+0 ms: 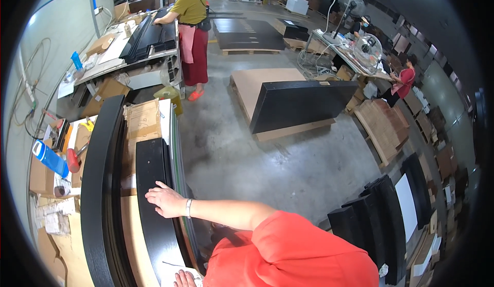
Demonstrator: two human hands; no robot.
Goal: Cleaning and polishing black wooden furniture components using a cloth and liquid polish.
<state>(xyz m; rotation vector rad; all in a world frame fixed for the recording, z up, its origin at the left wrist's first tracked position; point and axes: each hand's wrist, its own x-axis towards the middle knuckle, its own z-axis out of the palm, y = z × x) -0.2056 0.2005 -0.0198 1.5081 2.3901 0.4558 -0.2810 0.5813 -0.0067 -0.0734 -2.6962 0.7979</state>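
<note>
My right hand (167, 200) lies with fingers spread on a long black board (154, 204), touching its top face and not gripping it. At the lower edge my left hand (184, 280) is only partly in the picture. Its bent fingers are on a white cloth or sheet (169, 273) at the board's near end, and the rest of that hand is cut off. The board rests on other dark boards. Left of it runs a taller stack of long black boards (100, 184), slightly curved by the lens.
A blue bottle (50, 159) and a red-headed mallet (73, 160) are on the left. Cardboard (143, 119) lies beyond the board. A large black panel (303, 104) stands on the floor ahead; black boards (373, 225) are at right. A person (190, 35) works at a far table.
</note>
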